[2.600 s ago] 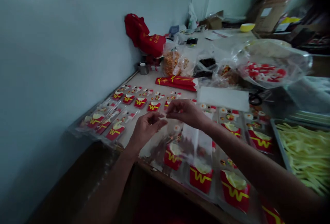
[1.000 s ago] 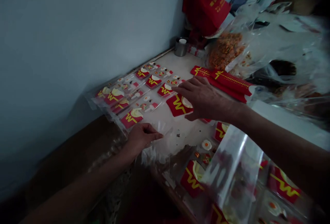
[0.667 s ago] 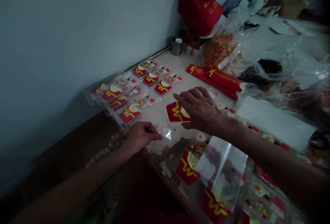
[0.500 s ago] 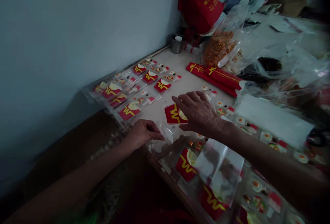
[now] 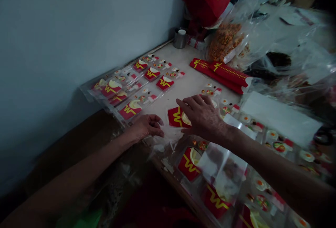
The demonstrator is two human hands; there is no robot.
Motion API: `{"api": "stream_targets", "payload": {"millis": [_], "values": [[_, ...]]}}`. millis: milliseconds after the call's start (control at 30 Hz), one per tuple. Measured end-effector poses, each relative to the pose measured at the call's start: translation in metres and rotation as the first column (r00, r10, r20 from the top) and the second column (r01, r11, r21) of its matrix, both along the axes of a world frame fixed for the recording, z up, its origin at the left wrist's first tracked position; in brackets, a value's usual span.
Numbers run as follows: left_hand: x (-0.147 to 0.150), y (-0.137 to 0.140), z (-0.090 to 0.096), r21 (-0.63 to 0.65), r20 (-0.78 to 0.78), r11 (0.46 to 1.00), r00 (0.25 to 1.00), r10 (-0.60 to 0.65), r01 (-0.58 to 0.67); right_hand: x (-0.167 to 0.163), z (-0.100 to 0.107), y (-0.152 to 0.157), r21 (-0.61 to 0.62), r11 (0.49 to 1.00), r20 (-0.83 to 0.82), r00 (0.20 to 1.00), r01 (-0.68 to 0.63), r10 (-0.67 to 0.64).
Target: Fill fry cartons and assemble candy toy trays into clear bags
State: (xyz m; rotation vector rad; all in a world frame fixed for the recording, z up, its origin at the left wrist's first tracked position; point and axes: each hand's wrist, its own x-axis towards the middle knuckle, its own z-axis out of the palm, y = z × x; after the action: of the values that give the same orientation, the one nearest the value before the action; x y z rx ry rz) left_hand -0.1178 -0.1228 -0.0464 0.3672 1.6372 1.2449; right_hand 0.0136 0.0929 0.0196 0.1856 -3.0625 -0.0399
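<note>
At the table's near edge, my left hand (image 5: 147, 128) is closed in a pinch on crinkled clear plastic film (image 5: 168, 136). My right hand (image 5: 202, 116) lies over a clear packet with a red fry-box-shaped piece (image 5: 174, 116) marked with a yellow zigzag. Its fingers are apart and curved, and they cover the packet's right side. A cream-coloured piece shows beside its fingers. Just below the right hand lies another packet with a red fry-box piece (image 5: 189, 163), partly under a folded translucent sheet (image 5: 223, 166).
Several filled packets (image 5: 131, 109) lie in rows at the left by the wall. More packets with small egg and food shapes (image 5: 273, 135) spread to the right. Behind are red printed strips (image 5: 219, 75), a metal cup (image 5: 180, 39), a bag of orange pieces (image 5: 224, 42) and a red bag (image 5: 207, 0).
My left hand has shifted slightly up and left, and the clear film near it is more bunched up. My right hand stays over the packet. The view has tilted slightly.
</note>
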Motion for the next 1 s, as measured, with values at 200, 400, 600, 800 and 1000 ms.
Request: {"api": "stream_targets", "payload": {"millis": [200, 400, 600, 800, 1000], "values": [[-0.005, 0.0, 0.001, -0.03, -0.067, 0.999, 0.997, 0.042, -0.044, 0.007, -0.006, -0.003, -0.055, 0.998, 0.09, 0.995, -0.041, 0.046], [-0.005, -0.001, -0.008, -0.045, -0.016, 0.999, 1.0, -0.018, 0.017, 0.018, -0.018, 0.009, -0.205, 0.969, 0.143, 0.975, -0.14, 0.171], [-0.001, 0.006, -0.012, -0.039, 0.066, 0.994, 0.993, -0.102, 0.105, 0.017, -0.011, 0.006, -0.279, 0.931, 0.193, 0.936, -0.236, 0.295], [0.002, 0.021, 0.026, -0.016, -0.215, 0.912, 0.889, -0.404, 0.41, 0.042, -0.004, -0.006, -0.172, 0.973, 0.216, 0.957, -0.157, 0.192], [0.019, 0.071, 0.064, -0.094, -0.612, 0.74, 0.548, -0.57, 0.666, 0.087, -0.002, -0.021, -0.192, 0.981, 0.053, 0.998, 0.029, -0.019]]}}
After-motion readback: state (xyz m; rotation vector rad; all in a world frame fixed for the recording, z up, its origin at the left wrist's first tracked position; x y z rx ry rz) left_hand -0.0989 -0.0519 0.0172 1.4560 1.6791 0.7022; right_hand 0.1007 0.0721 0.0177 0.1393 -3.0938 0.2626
